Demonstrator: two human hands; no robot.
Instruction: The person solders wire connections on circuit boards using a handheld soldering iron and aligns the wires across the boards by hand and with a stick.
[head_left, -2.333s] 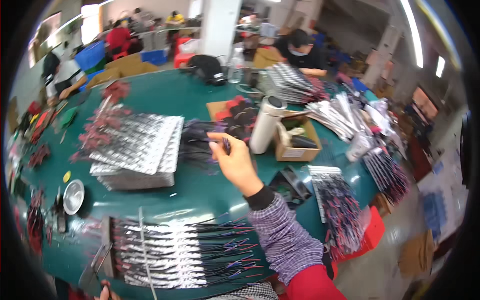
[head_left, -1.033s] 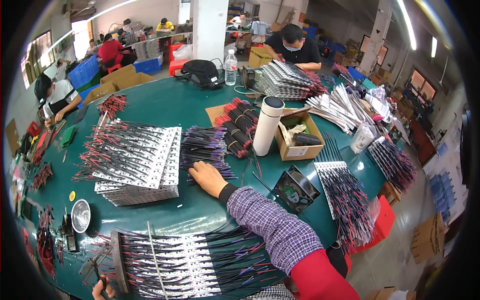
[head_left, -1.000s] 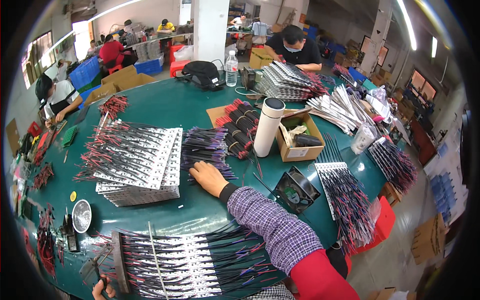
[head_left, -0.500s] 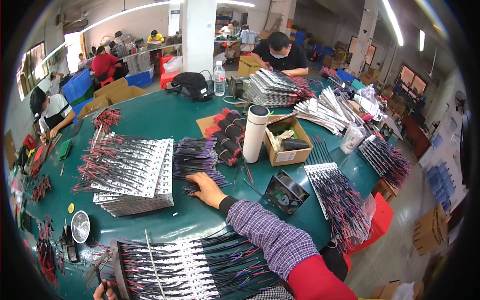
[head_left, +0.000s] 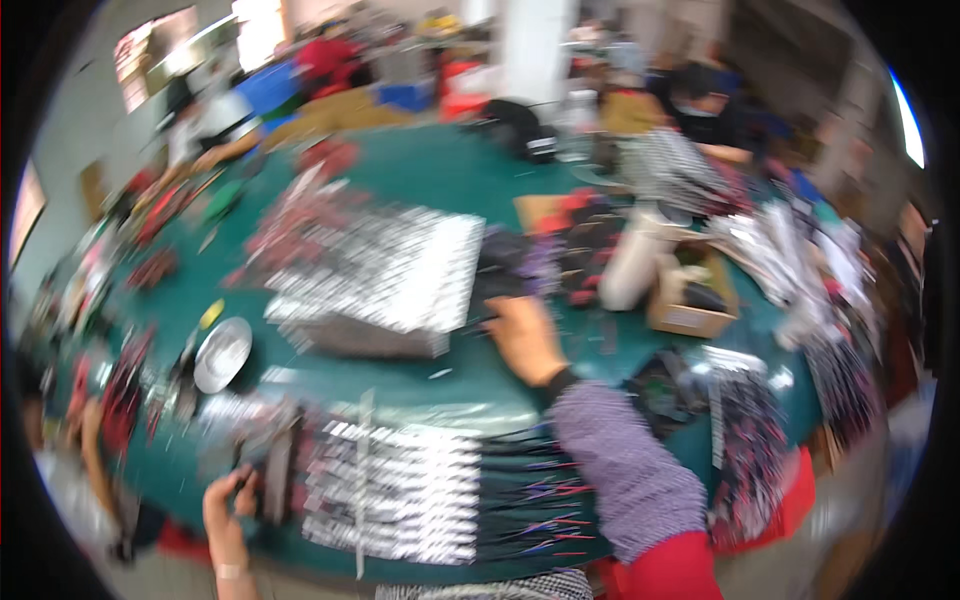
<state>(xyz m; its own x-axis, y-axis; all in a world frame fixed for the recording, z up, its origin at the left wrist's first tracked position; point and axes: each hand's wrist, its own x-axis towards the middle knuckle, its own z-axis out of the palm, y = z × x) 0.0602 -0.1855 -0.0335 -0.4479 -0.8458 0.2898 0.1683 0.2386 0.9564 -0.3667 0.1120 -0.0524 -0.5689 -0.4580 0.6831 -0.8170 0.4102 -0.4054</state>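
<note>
The view is smeared by motion. My right hand [head_left: 527, 338] reaches over the table, fingers stretched out at the near edge of a bundle of black and purple wires [head_left: 510, 262]. No wire shows clearly lifted in it. Low on the left, my left hand [head_left: 228, 505] is closed around a small dark thing that I cannot make out. Beside it stands a dark upright bar [head_left: 281, 465], at the left end of a row of white circuit strips [head_left: 425, 490]. Black wires spread rightward from these strips, and a thin pale rod [head_left: 364, 480] lies across them.
A stack of white boards [head_left: 400, 270] with red and black wires rises left of my right hand. A metal bowl [head_left: 222, 355], white flask [head_left: 640, 255], cardboard box [head_left: 695, 315] and black fan [head_left: 665, 390] surround the work. Co-workers sit across the table.
My view has swung left, so the table has shifted rightward in the picture. More of my left hand now shows. My right hand remains by the wire bundle.
</note>
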